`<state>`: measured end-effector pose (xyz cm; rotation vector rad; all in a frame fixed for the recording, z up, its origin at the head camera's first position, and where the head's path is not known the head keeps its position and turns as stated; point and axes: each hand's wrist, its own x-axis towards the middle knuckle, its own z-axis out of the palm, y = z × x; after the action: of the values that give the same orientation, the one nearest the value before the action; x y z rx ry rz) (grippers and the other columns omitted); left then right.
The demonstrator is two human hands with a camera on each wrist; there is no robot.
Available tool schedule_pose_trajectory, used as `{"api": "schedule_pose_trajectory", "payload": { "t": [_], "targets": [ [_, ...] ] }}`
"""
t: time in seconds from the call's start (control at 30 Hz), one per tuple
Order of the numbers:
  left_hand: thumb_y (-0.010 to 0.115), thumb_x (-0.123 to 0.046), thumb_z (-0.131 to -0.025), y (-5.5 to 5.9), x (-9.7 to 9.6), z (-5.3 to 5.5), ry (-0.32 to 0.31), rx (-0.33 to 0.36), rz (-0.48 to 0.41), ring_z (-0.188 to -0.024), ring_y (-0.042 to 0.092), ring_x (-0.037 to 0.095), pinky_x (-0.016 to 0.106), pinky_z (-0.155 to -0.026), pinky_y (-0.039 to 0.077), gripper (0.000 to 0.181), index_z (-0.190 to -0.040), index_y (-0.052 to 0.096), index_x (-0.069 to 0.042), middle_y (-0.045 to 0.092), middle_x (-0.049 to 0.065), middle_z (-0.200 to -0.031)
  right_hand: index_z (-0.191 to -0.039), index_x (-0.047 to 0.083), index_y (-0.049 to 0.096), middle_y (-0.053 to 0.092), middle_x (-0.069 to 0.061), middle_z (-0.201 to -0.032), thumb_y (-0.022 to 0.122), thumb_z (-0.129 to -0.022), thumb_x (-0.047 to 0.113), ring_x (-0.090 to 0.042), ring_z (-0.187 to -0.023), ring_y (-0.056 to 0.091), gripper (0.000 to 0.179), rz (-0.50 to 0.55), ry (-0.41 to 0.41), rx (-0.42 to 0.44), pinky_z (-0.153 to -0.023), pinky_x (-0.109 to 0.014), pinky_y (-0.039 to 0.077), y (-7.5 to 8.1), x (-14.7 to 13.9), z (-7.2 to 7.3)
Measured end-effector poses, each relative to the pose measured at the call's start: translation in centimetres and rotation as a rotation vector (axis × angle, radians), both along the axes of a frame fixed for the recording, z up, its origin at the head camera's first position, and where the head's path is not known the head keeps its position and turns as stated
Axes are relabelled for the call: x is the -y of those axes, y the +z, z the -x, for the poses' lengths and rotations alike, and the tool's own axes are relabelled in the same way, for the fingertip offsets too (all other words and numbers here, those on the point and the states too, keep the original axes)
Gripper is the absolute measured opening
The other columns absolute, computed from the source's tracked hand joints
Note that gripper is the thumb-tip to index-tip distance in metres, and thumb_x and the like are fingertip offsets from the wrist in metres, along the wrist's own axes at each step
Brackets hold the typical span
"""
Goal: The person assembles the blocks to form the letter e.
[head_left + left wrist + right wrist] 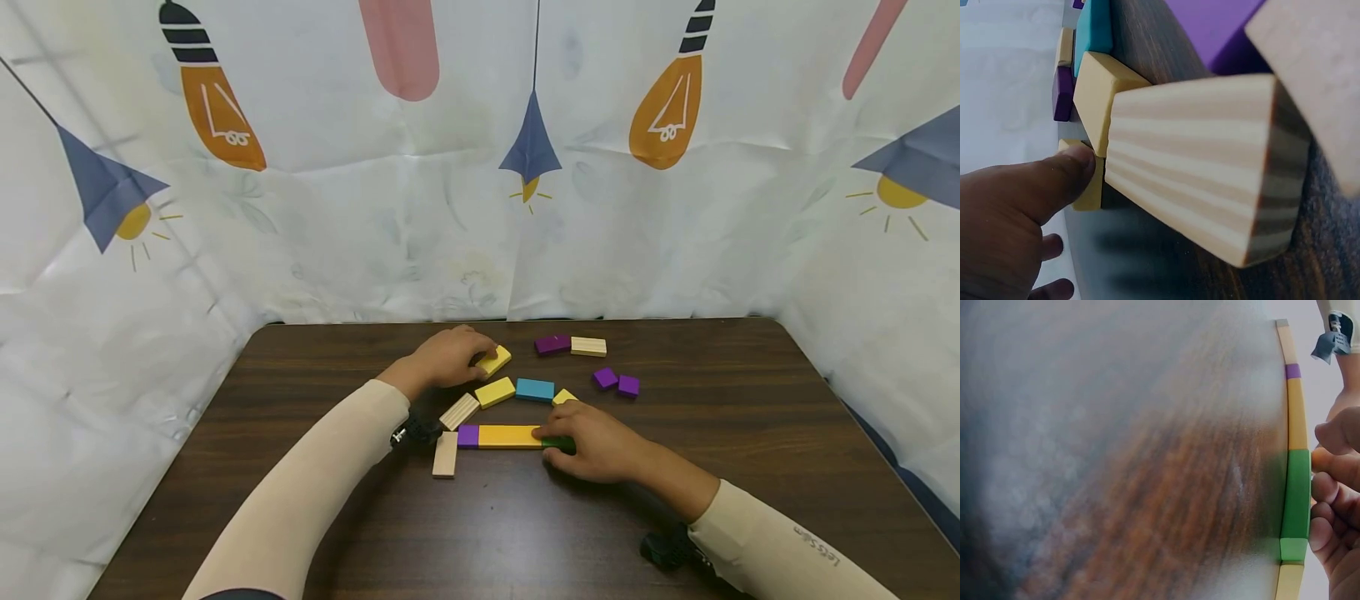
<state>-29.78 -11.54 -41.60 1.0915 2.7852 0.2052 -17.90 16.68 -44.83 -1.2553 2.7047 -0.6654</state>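
Observation:
Near the table's far side, my left hand point(450, 357) pinches a yellow block point(498, 360), the thumb lying on it in the left wrist view. Just in front are another yellow block point(495, 392), a blue block point(535, 390) and a striped plain wooden block point(459, 412), set in a curve. My right hand point(600, 442) rests with loosely bent fingers over a straight row: a purple block point(468, 437), a long yellow stretch point(508, 437) and a green block point(1296, 494). It partly hides a yellow block point(564, 397) behind it.
A plain wooden block point(445, 455) stands at the row's left end. Further back lie a dark purple block point(552, 345) and a plain block point(588, 347) end to end. Two small purple blocks point(605, 378) sit to the right. A printed cloth point(465, 250) hangs behind the table.

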Motion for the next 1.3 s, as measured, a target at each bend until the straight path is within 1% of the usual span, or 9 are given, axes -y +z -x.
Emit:
{"api": "schedule_pose_trajectory", "payload": {
  "t": [0.1,0.17,0.23,0.37,0.5,0.63,0.87,1.17,1.3],
  "targets": [
    [0.074,-0.028,-0.096,-0.1,0.0,0.2,-0.011,-0.007,0.009,-0.143,0.040,0.030,0.051,-0.112,0.038,0.036,-0.130,0.069,-0.015,0.052,0.001,-0.152,-0.126,0.015,0.074,0.065,0.006,-0.111,0.069,-0.098,0.024,-0.009,-0.100,0.058,0.030,0.000,-0.002,-0.002,-0.088,-0.037,0.052,0.0,0.0,0.1],
    [0.073,-0.024,-0.097,-0.1,0.0,0.3,-0.018,0.005,0.012,-0.148,0.034,0.030,0.052,-0.114,0.035,0.037,-0.132,0.067,-0.014,0.046,0.001,-0.156,-0.126,0.015,0.074,0.065,0.006,-0.111,0.069,-0.098,0.024,-0.009,-0.100,0.058,0.030,0.001,-0.002,-0.004,-0.088,-0.037,0.052,0.0,0.0,0.1],
    [0.070,-0.019,-0.097,-0.1,-0.1,0.4,-0.014,0.024,0.016,-0.149,0.032,0.029,0.052,-0.114,0.034,0.042,-0.138,0.064,-0.013,0.049,0.001,-0.154,-0.126,0.015,0.074,0.065,0.005,-0.111,0.069,-0.098,0.024,-0.009,-0.100,0.058,0.030,0.004,-0.002,-0.006,-0.087,-0.037,0.052,-0.1,0.0,0.1],
    [0.067,-0.013,-0.094,-0.1,-0.3,0.5,-0.007,0.039,0.024,-0.142,0.044,0.027,0.049,-0.111,0.039,0.052,-0.146,0.058,-0.015,0.061,0.003,-0.140,-0.126,0.015,0.074,0.065,0.006,-0.110,0.069,-0.098,0.024,-0.008,-0.099,0.057,0.030,0.005,0.000,-0.002,-0.087,-0.036,0.052,-0.1,0.0,0.2],
    [0.072,-0.017,-0.091,0.0,-0.2,0.6,0.008,0.026,0.026,-0.129,0.053,0.027,0.048,-0.105,0.044,0.042,-0.133,0.068,-0.015,0.063,0.003,-0.136,-0.126,0.015,0.074,0.064,0.007,-0.109,0.069,-0.098,0.024,-0.008,-0.097,0.056,0.030,0.002,0.002,0.002,-0.085,-0.036,0.052,-0.2,-0.1,0.2],
    [0.075,-0.025,-0.089,-0.1,0.3,0.5,0.025,-0.001,0.037,-0.127,0.053,0.028,0.049,-0.104,0.044,0.036,-0.123,0.071,-0.016,0.063,0.004,-0.133,-0.126,0.015,0.074,0.064,0.007,-0.109,0.069,-0.098,0.023,-0.008,-0.098,0.056,0.030,-0.001,-0.002,0.006,-0.086,-0.036,0.052,-0.2,-0.1,0.1],
    [0.077,-0.035,-0.086,-0.5,1.5,0.4,0.054,-0.026,0.006,-0.124,0.053,0.029,0.049,-0.104,0.044,0.039,-0.120,0.072,-0.016,0.062,0.006,-0.130,-0.126,0.014,0.074,0.065,0.006,-0.110,0.069,-0.098,0.023,-0.009,-0.099,0.057,0.030,0.000,-0.008,0.003,-0.086,-0.037,0.052,-0.2,-0.2,0.0],
    [0.075,-0.041,-0.086,-0.4,3.6,-0.6,0.135,-0.105,-0.114,-0.121,0.055,0.030,0.050,-0.102,0.044,0.042,-0.119,0.071,-0.015,0.064,0.005,-0.124,-0.126,0.015,0.074,0.065,0.006,-0.110,0.070,-0.097,0.022,-0.009,-0.099,0.057,0.030,-0.002,-0.008,-0.006,-0.087,-0.037,0.052,-0.2,-0.2,0.0],
    [0.077,-0.044,-0.085,-0.1,4.6,-1.9,0.143,-0.153,-0.180,-0.118,0.056,0.031,0.053,-0.100,0.045,0.043,-0.115,0.073,-0.014,0.066,0.006,-0.122,-0.126,0.015,0.074,0.065,0.006,-0.112,0.070,-0.097,0.023,-0.010,-0.102,0.057,0.030,-0.006,-0.011,-0.004,-0.089,-0.038,0.052,0.0,-0.1,0.0]
  ]
}}
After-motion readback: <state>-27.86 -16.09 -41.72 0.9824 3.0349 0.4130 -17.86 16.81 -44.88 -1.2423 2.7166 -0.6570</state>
